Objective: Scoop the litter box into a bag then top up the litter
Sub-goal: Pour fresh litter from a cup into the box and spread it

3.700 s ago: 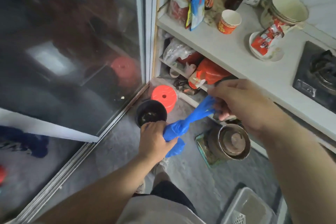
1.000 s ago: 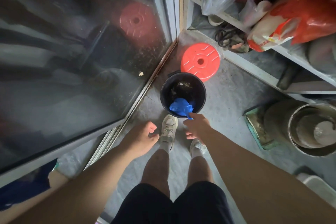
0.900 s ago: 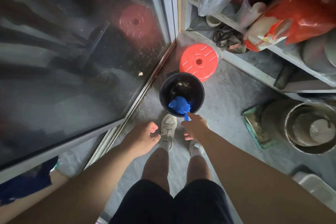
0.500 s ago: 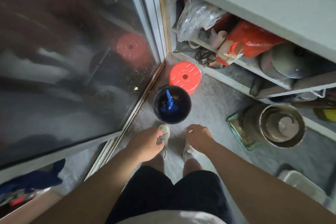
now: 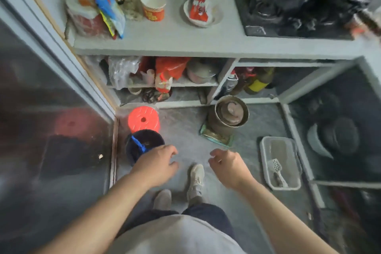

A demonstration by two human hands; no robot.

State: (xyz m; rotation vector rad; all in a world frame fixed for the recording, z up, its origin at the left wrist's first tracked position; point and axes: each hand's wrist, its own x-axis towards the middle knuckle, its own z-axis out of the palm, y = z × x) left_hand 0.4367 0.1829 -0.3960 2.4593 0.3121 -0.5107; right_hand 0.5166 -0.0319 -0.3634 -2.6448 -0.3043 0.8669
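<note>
My left hand [image 5: 157, 166] hangs over the floor with loosely curled fingers, its grip released and holding nothing; it sits just at the 4 o'clock edge of the black bin [image 5: 142, 146], overlapping its rim from my view. Inside that bin lies the tied blue bag [image 5: 138, 145], a twisted strip of it showing against the dark interior. My right hand [image 5: 227, 166] is likewise free, fingers slack and bent, nothing in its grip, hovering above bare grey floor [image 5: 185, 128]. The litter box [image 5: 280, 162], a pale rectangular tray, stands on the floor at 3 o'clock from my right hand, well apart from it, with a white slotted scoop [image 5: 277, 169] lying inside on the litter. At 12 o'clock from the bin, touching or nearly so, sits an orange round stool [image 5: 143, 119]. A metal pot [image 5: 229, 114] rests on the floor at 12 o'clock from my right hand. Beyond it the counter [image 5: 206, 45] carries a paper cup [image 5: 153, 5] and a gas hob [image 5: 278, 12]. My two shoes [image 5: 195, 179] show between my arms.
</note>
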